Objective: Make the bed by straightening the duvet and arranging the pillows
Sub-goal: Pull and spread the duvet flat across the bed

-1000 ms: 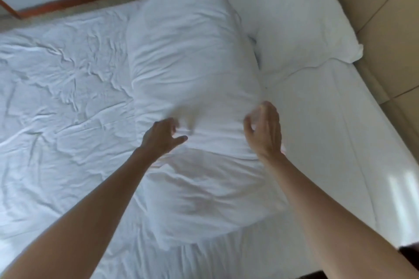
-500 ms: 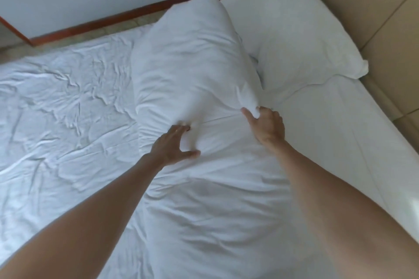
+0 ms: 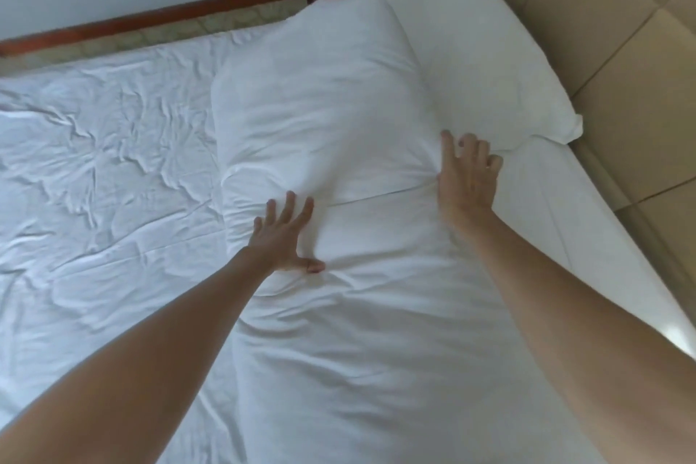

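White pillow (image 3: 320,117) lies lengthwise, not placed; my left hand (image 3: 280,237) presses it spread flat; right hand (image 3: 465,177) spread too. Sheet (image 3: 94,181) wrinkled; no duvet visible.

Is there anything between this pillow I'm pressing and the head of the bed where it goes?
Yes. A second pillow already lies against the headboard, right beside the near pillow under both hands.

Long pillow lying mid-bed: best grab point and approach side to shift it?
Grip the long pillow at its pinched waist, one hand per long side. The left hand and right hand already flank it there; the ends look plump, so likely harder to hold.
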Tool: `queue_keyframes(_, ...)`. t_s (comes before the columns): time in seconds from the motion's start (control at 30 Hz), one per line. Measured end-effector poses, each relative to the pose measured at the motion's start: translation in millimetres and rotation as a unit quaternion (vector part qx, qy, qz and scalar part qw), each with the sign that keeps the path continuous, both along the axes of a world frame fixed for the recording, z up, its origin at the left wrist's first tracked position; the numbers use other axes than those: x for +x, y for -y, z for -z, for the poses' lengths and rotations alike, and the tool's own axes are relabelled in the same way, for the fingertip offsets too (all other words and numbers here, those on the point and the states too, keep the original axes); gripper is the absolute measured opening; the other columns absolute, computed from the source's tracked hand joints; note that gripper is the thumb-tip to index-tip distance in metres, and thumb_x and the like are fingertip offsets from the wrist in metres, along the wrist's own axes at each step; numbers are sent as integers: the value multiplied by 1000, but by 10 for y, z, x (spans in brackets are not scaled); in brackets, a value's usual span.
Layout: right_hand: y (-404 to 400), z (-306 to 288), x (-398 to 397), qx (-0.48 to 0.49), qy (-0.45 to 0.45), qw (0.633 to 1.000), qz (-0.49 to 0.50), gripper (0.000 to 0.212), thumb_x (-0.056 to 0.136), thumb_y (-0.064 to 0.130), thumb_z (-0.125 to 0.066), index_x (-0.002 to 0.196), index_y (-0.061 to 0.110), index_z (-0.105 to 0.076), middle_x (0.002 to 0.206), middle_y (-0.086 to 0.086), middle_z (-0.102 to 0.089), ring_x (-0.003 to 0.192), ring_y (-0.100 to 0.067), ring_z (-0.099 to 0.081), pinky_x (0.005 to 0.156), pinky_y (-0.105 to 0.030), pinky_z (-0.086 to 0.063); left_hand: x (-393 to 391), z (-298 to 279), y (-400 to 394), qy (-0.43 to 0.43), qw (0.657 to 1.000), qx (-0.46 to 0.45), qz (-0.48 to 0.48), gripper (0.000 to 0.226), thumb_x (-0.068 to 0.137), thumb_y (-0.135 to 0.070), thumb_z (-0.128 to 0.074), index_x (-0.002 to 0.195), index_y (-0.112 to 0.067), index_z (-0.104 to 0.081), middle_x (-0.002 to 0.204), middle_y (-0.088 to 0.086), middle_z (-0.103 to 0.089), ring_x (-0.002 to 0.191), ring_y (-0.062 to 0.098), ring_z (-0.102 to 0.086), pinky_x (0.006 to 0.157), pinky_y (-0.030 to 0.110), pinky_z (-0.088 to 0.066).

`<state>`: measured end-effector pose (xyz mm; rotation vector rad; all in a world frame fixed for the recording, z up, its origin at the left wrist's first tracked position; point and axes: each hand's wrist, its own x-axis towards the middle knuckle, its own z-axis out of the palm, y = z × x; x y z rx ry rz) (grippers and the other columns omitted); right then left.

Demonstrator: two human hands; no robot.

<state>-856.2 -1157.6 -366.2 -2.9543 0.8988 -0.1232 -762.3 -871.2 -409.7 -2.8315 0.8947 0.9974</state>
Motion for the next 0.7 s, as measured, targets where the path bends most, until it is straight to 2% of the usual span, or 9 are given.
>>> queue_keyframes(0.07, -204, 66, 108, 33, -61, 991, -115, 88, 86, 11, -64, 156, 29, -14, 150, -18, -29, 130, -36, -36, 99, -47, -39, 42, 93, -37, -3, 1000, 17, 0, 136, 63, -70, -76, 152, -36, 22, 160, 4, 32, 148, 41, 20, 120, 58, -5)
queue_keyframes(0.17, -192, 213, 321, 185, -272, 943, -55, 103, 93, 7, -54, 147, 50, 24, 160, -28, 5, 146, -44, -14, 113, -53, -30, 82, 192, -52, -8, 999, 33, 18, 138, 62, -72, -75, 152, -34, 22, 160, 6, 31, 148, 42, 18, 121, 54, -4)
queue_keyframes(0.23, -103, 324, 451, 188, -326, 926, -34, 104, 95, 5, -48, 139, 54, 33, 158, -31, 13, 146, -49, -10, 116, -56, -24, 123, 250, 7, -2, 999, 38, 34, 138, 61, -75, -73, 153, -34, 22, 160, 7, 30, 148, 43, 16, 121, 52, -4)
queue_keyframes(0.3, -46, 461, 528, 163, -331, 929, -32, 102, 97, 9, -48, 140, 52, 34, 157, -34, 10, 144, -50, -16, 116, -55, -24, 168, 334, 111, -2, 998, 49, 45, 138, 61, -76, -72, 153, -32, 21, 161, 8, 28, 148, 44, 14, 122, 51, -4)
queue_keyframes(0.43, -70, 720, 607, 95, -338, 935, -49, 91, 98, 25, -46, 147, 43, 29, 152, -40, -15, 134, -47, -38, 109, -48, -33, 273, 541, 297, -7, 996, 76, 52, 139, 60, -75, -73, 154, -29, 18, 162, 11, 24, 148, 47, 11, 122, 50, -3)
queue_keyframes(0.53, -166, 619, 708, 90, -361, 924, -87, 83, 99, 23, -42, 154, 31, 19, 143, -27, -42, 125, -38, -50, 102, -44, -40, 322, 576, 280, -24, 995, 85, 48, 140, 59, -74, -75, 155, -28, 16, 162, 12, 22, 148, 48, 8, 122, 50, -5)
queue_keyframes(0.63, -309, 266, 962, 73, -310, 943, -91, 59, 95, 16, -46, 152, 12, -29, 141, -15, -49, 129, -34, -49, 102, -43, -42, 349, 462, 165, -53, 995, 74, 41, 140, 58, -75, -76, 156, -31, 14, 163, 9, 22, 149, 45, 8, 121, 51, -8)
queue_keyframes(0.67, -379, 152, 1064, 58, -264, 957, -102, 54, 93, 15, -52, 145, 10, -38, 139, -16, -49, 129, -34, -47, 101, -43, -42, 377, 391, 125, -63, 995, 63, 37, 137, 58, -74, -76, 156, -32, 10, 164, 7, 18, 150, 42, 4, 120, 52, -13)
queue_keyframes(0.7, -455, 58, 1146, 39, -213, 969, -120, 59, 90, 17, -59, 144, 10, -38, 139, -19, -45, 130, -36, -43, 101, -45, -42, 421, 304, 90, -60, 996, 48, 39, 132, 59, -73, -77, 157, -33, 2, 166, 6, 7, 151, 39, -5, 119, 52, -20)
